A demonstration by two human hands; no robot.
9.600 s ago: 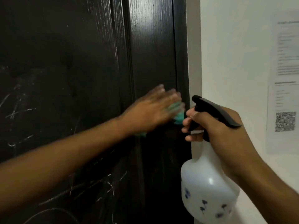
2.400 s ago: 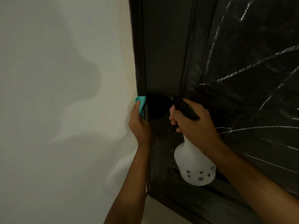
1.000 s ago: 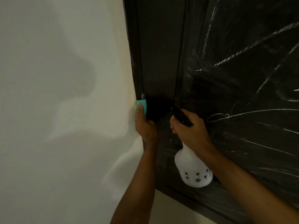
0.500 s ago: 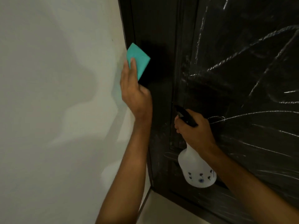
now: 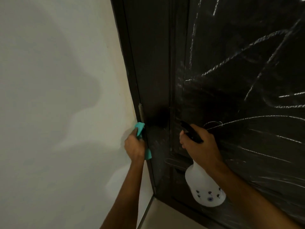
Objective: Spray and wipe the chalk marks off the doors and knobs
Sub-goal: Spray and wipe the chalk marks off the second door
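Note:
A dark wooden door (image 5: 153, 66) fills the right side, its panel crossed by white chalk marks (image 5: 244, 48). My left hand (image 5: 134, 147) grips a teal cloth (image 5: 140, 128) and presses it against the door's left edge, just below a metal hinge (image 5: 140, 111). My right hand (image 5: 201, 146) holds a white spray bottle (image 5: 204, 187) by its black trigger head (image 5: 191, 132), close in front of the door's lower panel. No knob shows in view.
A plain pale wall (image 5: 57, 96) takes up the left half, meeting the door frame. A light floor (image 5: 166, 215) shows at the bottom, under the door's lower edge.
My left hand has come down with the cloth from high on the door's edge to just below the hinge. The right hand and bottle have barely moved.

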